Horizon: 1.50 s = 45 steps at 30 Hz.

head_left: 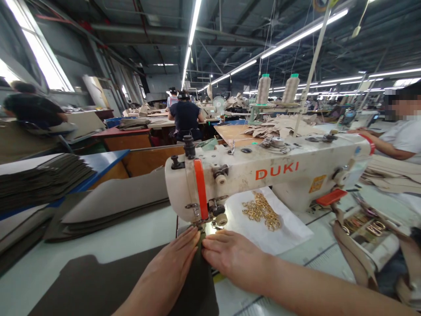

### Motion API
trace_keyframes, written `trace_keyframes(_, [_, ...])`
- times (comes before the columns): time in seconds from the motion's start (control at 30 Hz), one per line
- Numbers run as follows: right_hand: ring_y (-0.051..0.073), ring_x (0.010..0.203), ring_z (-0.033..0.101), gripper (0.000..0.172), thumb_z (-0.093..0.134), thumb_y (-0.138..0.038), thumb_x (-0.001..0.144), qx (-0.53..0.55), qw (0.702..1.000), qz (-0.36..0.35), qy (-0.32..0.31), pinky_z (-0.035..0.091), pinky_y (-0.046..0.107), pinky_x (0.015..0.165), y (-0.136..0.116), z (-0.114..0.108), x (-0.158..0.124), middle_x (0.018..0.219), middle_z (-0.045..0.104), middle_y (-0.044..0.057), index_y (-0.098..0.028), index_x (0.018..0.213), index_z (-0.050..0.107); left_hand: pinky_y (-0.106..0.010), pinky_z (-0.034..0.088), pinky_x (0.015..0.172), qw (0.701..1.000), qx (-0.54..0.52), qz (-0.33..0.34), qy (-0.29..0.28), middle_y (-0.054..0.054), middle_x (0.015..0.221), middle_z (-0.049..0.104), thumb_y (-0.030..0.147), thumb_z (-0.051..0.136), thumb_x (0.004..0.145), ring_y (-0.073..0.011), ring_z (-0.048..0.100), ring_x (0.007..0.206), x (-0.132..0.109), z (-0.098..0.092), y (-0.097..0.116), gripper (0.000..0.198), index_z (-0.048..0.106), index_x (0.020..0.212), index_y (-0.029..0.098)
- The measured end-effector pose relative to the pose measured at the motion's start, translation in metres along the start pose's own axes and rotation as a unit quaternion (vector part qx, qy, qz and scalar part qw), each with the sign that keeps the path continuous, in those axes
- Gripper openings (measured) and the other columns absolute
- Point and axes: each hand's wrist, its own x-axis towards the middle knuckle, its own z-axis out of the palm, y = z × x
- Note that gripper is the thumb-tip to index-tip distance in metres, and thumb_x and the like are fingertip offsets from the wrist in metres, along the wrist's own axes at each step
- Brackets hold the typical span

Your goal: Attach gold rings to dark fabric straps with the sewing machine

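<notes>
A dark grey-brown fabric panel (108, 281) lies on the sewing machine bed, its narrow upper end under the needle area. My left hand (174, 259) rests on it with fingers stretched out and close together, the tips just before the presser foot. From the other side my right hand (230, 254) has its fingers bent and pressed together at the panel's right edge; its fingertips partly hide what they grip. Over both hands stands the white sewing machine (243, 171), marked DUKI. The needle itself is hard to make out.
Gold metal clasps (263, 210) lie on white paper (296, 235) under the machine arm. Stacked dark panels (118, 202) sit at left. On the right are a box of metal rings (375, 228) and tan straps (353, 250). A person (401, 136) works at far right.
</notes>
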Motion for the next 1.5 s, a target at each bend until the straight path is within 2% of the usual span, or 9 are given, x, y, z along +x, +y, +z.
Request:
trace_keyframes(0.13, [0.019, 0.099, 0.056, 0.009, 0.052, -0.016, 0.092, 0.009, 1.0, 0.003, -0.003, 0.044, 0.029, 0.092, 0.001, 0.002, 0.0, 0.107, 0.063, 0.008, -0.012, 0.092, 0.059, -0.031, 0.054, 0.091, 0.999, 0.008, 0.021, 0.024, -0.011, 0.114, 0.07, 0.013, 0.039, 0.086, -0.0215, 0.067, 0.103, 0.001, 0.0, -0.001, 0.037, 0.069, 0.107, 0.011])
trace_keyframes(0.47, [0.018, 0.096, 0.056, 0.006, 0.054, -0.015, 0.09, 0.007, 1.0, 0.011, -0.012, 0.046, 0.029, 0.089, 0.004, 0.003, 0.004, 0.1, 0.064, 0.007, -0.012, 0.09, 0.06, -0.031, 0.054, 0.09, 0.997, 0.053, 0.045, 0.016, -0.012, 0.113, 0.07, 0.014, 0.036, 0.087, -0.022, 0.067, 0.103, 0.007, -0.001, -0.003, 0.039, 0.07, 0.104, 0.01])
trace_keyframes(0.87, [0.018, 0.097, 0.056, 0.005, 0.054, -0.014, 0.091, 0.013, 1.0, 0.011, -0.002, 0.046, 0.029, 0.088, 0.001, 0.002, 0.002, 0.1, 0.063, 0.007, -0.012, 0.09, 0.059, -0.033, 0.053, 0.092, 1.0, 0.016, 0.003, -0.004, -0.013, 0.116, 0.068, 0.014, 0.034, 0.088, -0.0228, 0.065, 0.106, 0.005, 0.001, 0.0, 0.04, 0.069, 0.107, 0.009])
trace_keyframes(1.17, [0.019, 0.096, 0.057, 0.007, 0.054, -0.014, 0.09, 0.012, 1.0, 0.01, 0.004, 0.045, 0.029, 0.091, 0.0, 0.006, 0.001, 0.1, 0.064, 0.008, -0.011, 0.092, 0.06, -0.032, 0.049, 0.096, 0.999, -0.025, -0.022, 0.004, -0.009, 0.12, 0.066, 0.012, 0.04, 0.087, -0.0204, 0.062, 0.111, 0.002, 0.001, -0.002, 0.037, 0.067, 0.111, 0.015])
trace_keyframes(1.27, [0.018, 0.1, 0.057, 0.014, 0.05, -0.017, 0.093, 0.018, 0.999, -0.023, 0.019, 0.044, 0.029, 0.095, -0.009, 0.006, 0.0, 0.108, 0.065, 0.008, -0.01, 0.099, 0.061, -0.03, 0.052, 0.092, 0.999, -0.013, -0.026, 0.025, -0.009, 0.117, 0.068, 0.012, 0.042, 0.086, -0.0196, 0.066, 0.104, -0.011, -0.009, 0.004, 0.036, 0.068, 0.11, 0.015])
trace_keyframes(1.37, [0.017, 0.102, 0.059, 0.022, 0.043, -0.019, 0.096, 0.016, 0.998, -0.056, 0.037, 0.045, 0.03, 0.095, -0.026, 0.006, -0.002, 0.112, 0.066, 0.008, -0.012, 0.104, 0.061, -0.025, 0.051, 0.091, 0.999, 0.01, -0.029, 0.015, -0.007, 0.117, 0.069, 0.012, 0.044, 0.085, -0.0173, 0.066, 0.104, -0.03, -0.023, 0.014, 0.035, 0.067, 0.112, 0.016])
trace_keyframes(1.43, [0.018, 0.106, 0.059, 0.025, 0.041, -0.019, 0.097, 0.006, 0.998, -0.039, 0.048, 0.046, 0.029, 0.093, -0.04, 0.011, -0.005, 0.116, 0.066, 0.008, -0.012, 0.107, 0.062, -0.024, 0.05, 0.092, 0.999, 0.013, -0.035, 0.0, -0.006, 0.119, 0.068, 0.013, 0.045, 0.086, -0.0162, 0.064, 0.107, -0.04, -0.031, 0.02, 0.035, 0.065, 0.115, 0.017])
trace_keyframes(1.5, [0.021, 0.11, 0.058, 0.029, 0.043, -0.024, 0.096, -0.013, 0.998, 0.01, 0.059, 0.049, 0.029, 0.089, -0.053, 0.021, -0.012, 0.119, 0.064, 0.012, -0.009, 0.112, 0.062, -0.024, 0.049, 0.093, 0.999, 0.007, -0.044, 0.001, -0.006, 0.12, 0.067, 0.013, 0.045, 0.086, -0.0159, 0.064, 0.109, -0.045, -0.037, 0.024, 0.035, 0.064, 0.116, 0.017])
